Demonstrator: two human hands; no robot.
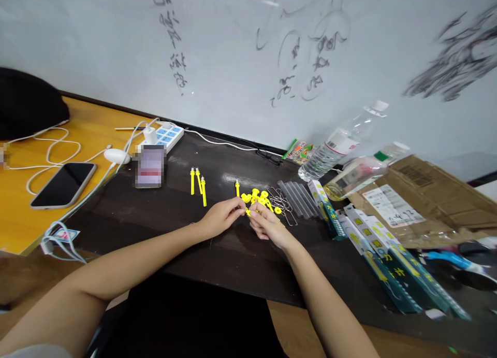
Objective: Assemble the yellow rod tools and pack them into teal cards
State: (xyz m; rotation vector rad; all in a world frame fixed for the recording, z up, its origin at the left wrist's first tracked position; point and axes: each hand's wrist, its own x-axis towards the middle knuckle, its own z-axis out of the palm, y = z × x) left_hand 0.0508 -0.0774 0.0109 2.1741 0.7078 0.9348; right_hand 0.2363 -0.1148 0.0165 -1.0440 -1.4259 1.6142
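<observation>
We saw a long whiteboard (233,47) with dark scribbles filling the 12 o'clock part of the view. Under it lay a dark table (217,259), and an orange desk (89,130) touched it at 9 o'clock. A flat cardboard box (435,192) rested at 3 o'clock, and two plastic bottles (337,145) lay on their sides just beside it, toward 2 o'clock. Green packages (388,254) were lined up from 3 to 4 o'clock. A phone (64,184) lay face up on the orange desk, with a white power strip (166,135) at 10 o'clock of the hands.

The left hand (219,218) and the right hand (267,227) met near the middle of the dark table. Both were closed narrowly, the fingertips pinching one small yellow part (247,211) between them, just above the table surface. A pile of yellow parts (258,196) was at 12 o'clock of the hands, very near. Thin wire pins (281,202) lay at 1 o'clock of the right hand. Three yellow pegs (198,181) lay apart at 11 o'clock of the left hand.
</observation>
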